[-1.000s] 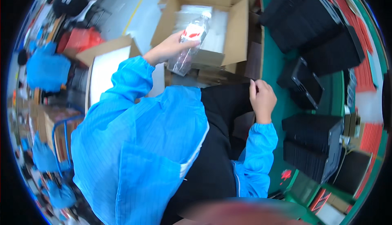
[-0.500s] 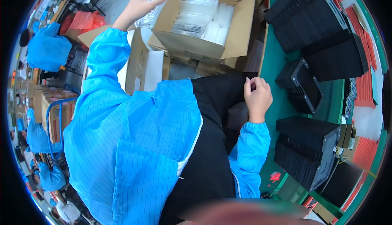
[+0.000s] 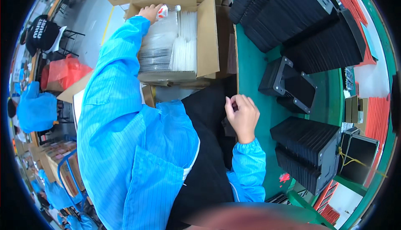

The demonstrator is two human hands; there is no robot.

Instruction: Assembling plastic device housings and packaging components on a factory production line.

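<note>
My left hand reaches over the open cardboard box at the far side, its fingers closed at the end of a clear plastic item with a red and white label. That item's kind cannot be made out, as the hand covers part of it. Beneath it, stacks of thin clear and white plastic sleeves fill the box. My right hand is loosely curled beside the green table edge, above my dark trousers, with nothing visible in its fingers.
On the green table at right stand rows of black panels, a black frame-like part and another black stack. Red sheets line its far side. People in blue work at left, near a blue trolley.
My left hand has moved from beside the box to over its contents, with the labelled plastic item. The view has shifted; the right hand stays curled near the table edge.
</note>
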